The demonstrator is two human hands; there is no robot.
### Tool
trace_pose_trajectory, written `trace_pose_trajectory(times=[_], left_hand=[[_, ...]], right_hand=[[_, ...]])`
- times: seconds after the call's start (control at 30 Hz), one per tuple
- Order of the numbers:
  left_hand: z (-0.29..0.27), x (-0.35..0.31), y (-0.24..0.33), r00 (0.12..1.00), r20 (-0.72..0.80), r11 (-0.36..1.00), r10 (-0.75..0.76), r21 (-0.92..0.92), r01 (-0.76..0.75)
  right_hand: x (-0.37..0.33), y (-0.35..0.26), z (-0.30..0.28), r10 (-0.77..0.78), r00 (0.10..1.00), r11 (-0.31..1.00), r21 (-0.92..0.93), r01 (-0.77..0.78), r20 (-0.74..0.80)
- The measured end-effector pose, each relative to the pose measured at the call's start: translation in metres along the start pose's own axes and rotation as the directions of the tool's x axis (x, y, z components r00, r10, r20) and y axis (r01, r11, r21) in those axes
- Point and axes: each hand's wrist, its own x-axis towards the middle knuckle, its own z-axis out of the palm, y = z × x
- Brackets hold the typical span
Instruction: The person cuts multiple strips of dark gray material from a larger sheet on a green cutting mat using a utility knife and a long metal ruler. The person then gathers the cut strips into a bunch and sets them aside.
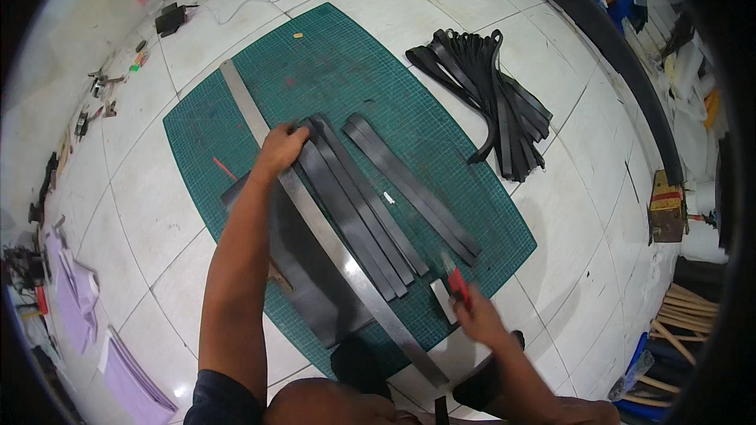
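Note:
My left hand reaches across a steel ruler, its fingers closed on the far end of the black leather-like strips. These strips lie side by side along the ruler's right edge. A wider dark sheet lies left of the ruler, under my forearm. In my right hand is a red utility knife, its tip blurred, held above the mat's near right part. Close beside it lies a small whitish block. Further right, another narrow bundle of strips rests apart.
Everything lies on a green cutting mat on a white tiled floor. A pile of looped black straps sits beyond its right edge. Lilac cloth lies at left. A long black roll and wooden box line the right.

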Motion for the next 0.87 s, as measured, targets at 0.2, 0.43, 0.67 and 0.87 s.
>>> trace_pose_trajectory(times=[0.2,0.43,0.67,0.87], left_hand=[[0.007,-0.010,0.018,0.999,0.009,0.996,0.048,0.071,-0.049],[0.022,0.000,0.018,0.990,-0.061,0.990,0.126,0.071,-0.122],[0.024,-0.009,0.068,0.978,0.206,0.985,-0.037,0.173,0.001],[0.035,-0.019,0.090,0.966,0.184,0.946,-0.181,0.299,0.121]], right_hand=[[0.082,-0.055,-0.115,-0.111,0.994,0.933,-0.345,0.099,-0.015],[0.027,-0.081,-0.279,-0.061,0.996,0.725,-0.688,-0.005,-0.072],[-0.040,0.034,-0.311,0.185,0.905,0.887,-0.331,-0.322,-0.383],[0.012,0.170,-0.238,0.245,0.830,0.952,-0.040,-0.305,-0.501]])
